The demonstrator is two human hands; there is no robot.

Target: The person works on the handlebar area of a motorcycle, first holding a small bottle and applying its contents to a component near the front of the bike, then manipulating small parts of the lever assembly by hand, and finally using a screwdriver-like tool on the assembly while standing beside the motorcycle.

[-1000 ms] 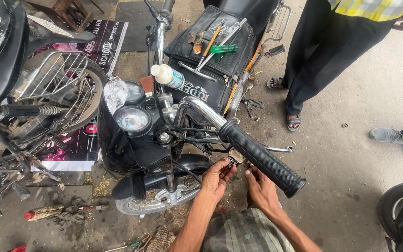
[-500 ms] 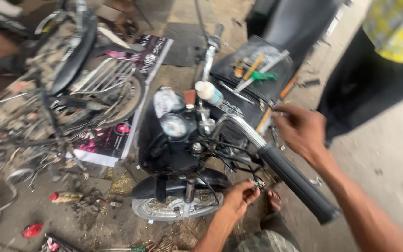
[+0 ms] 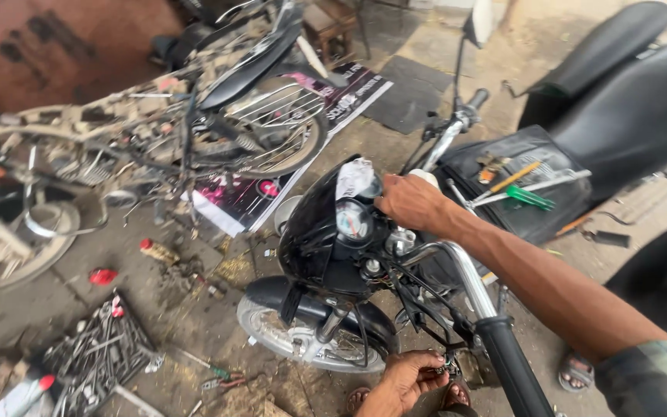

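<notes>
- Dirty concrete floor of a repair yard fills the view, strewn with scrap, with a printed poster sheet lying flat on it.
- A black motorcycle stands in the middle, its front wheel and mudguard pointing toward the lower left.
- The right hand reaches across the handlebar, fingers closed over something at the top of the headlight cowl, just beside the round speedometer; what it grips is hidden.
- The left hand is low, below the handlebar, fingertips pinched on a small metal part amid the cables next to the near black grip.
- On the fuel tank lies a black tank bag carrying a yellow-handled tool, a long steel tool and a green-handled screwdriver.
- Behind it is the black seat.
- To the left a stripped motorcycle frame with a spoked wheel leans.
- A tray of sockets and spanners sits on the floor at lower left, near a red cap.
- A sandalled foot shows under the right forearm.
</notes>
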